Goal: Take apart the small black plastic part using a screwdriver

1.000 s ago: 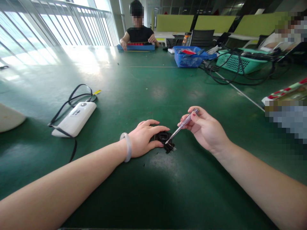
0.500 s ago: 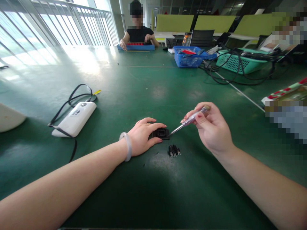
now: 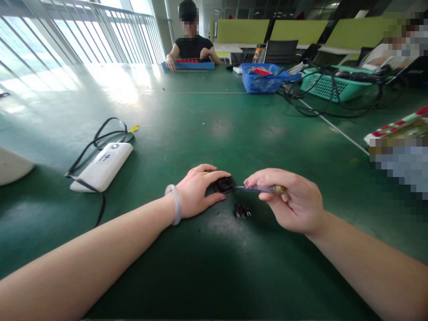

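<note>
A small black plastic housing (image 3: 224, 184) lies on the green table, pinched between the thumb and fingers of my left hand (image 3: 197, 191). My right hand (image 3: 294, 199) grips a screwdriver (image 3: 261, 189) with a clear purple handle. The screwdriver lies nearly level, its tip at the right edge of the housing; whether the tip is inside a gap is too small to tell. Just below the housing sit several small black pieces with metal prongs (image 3: 242, 210). A pale bangle (image 3: 175, 204) circles my left wrist.
At left lies a white power bank (image 3: 103, 167) with a black strap (image 3: 80, 156). A blue basket (image 3: 262, 82) and a green basket (image 3: 334, 87) with tangled black cables (image 3: 301, 104) stand at the back right. Across the table a person (image 3: 192, 49) handles a blue tray (image 3: 190, 66).
My right hand has lowered, tipping the screwdriver from a steep slant to nearly level. The housing has turned slightly under my left hand, which keeps its hold.
</note>
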Demonstrator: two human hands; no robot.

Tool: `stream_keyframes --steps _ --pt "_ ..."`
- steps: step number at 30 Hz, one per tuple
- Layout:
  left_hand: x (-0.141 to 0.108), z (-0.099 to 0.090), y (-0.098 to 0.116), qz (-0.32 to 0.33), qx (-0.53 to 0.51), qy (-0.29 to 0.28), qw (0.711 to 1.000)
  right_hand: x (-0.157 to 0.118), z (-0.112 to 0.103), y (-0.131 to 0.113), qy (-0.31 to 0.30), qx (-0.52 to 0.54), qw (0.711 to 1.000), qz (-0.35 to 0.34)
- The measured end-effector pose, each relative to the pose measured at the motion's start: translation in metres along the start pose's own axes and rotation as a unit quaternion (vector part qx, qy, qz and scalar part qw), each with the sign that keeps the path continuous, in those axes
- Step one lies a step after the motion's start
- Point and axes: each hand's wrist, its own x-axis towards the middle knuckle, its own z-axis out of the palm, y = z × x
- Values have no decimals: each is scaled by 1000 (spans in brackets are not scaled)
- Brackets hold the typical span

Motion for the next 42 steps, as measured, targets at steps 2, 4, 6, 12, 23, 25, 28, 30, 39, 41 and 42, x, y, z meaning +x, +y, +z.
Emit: stream_keyframes --steps 2,4,6,12,23,25,28,30,39,41,42 --pt "0 0 0 0 -1 -2 1000 0 0 0 26 9 1000 11" --pt "0 -1 2 -3 -3 -3 1000 -1 1 2 44 17 998 39" --pt "0 -1 3 -7 -4 -6 1000 0 2 4 43 21 996 81" --pt "0 -2 4 -18 -6 -12 1000 0 4 5 66 59 985 148" --pt "0 0 1 0 -8 -6 1000 4 2 -1 -48 110 989 83" --pt "0 0 1 6 -9 -6 1000 4 3 0 -53 110 989 83" --pt "0 -1 1 18 -15 -4 1000 3 3 -1 -3 145 985 90" --pt "-2 -2 3 26 -25 10 999 4 4 -2 66 190 975 98" --pt "-1 -5 3 -54 13 125 991 9 7 1 202 198 947 153" --pt "0 -3 1 -92 48 113 988 7 7 1 176 180 952 174" --pt "1 -3 0 -107 66 105 987 7 7 1 164 169 955 182"
